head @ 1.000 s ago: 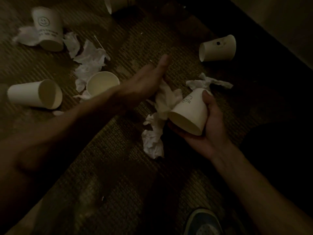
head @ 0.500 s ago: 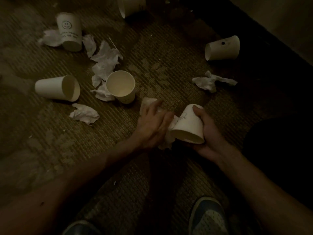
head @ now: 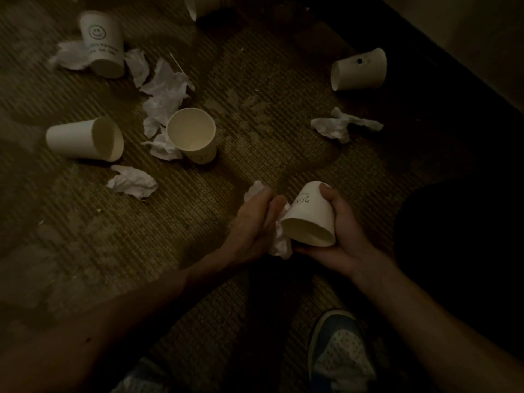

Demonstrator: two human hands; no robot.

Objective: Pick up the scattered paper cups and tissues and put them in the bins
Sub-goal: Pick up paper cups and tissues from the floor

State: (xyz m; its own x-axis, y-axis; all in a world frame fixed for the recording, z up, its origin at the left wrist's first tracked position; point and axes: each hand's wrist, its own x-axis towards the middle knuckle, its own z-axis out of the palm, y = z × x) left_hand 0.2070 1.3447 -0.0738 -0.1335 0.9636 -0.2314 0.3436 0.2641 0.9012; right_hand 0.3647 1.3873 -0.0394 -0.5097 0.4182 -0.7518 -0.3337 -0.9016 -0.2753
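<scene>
Six white paper cups show. Five loose cups (head: 85, 139) lie scattered on the brown woven carpet (head: 255, 131). The sixth cup (head: 310, 219) is tilted, with the right hand (head: 343, 236) clamped round it. About six crumpled white loose tissues (head: 131, 181) lie nearby. The left hand (head: 252, 225) has its fingers (head: 272, 205) closed on a seventh tissue (head: 280, 241), which lay on the carpet a second ago.

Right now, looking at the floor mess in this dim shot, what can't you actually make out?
Head view only:
Bins: none in frame.
Top cup: cut off by the upper edge.
Smiley cup: print under the face too blurred to read.
Held tissue: mostly hidden behind the left hand and the held cup in the right hand.
Left shoe: cut by the bottom edge, lost in shadow.
</scene>
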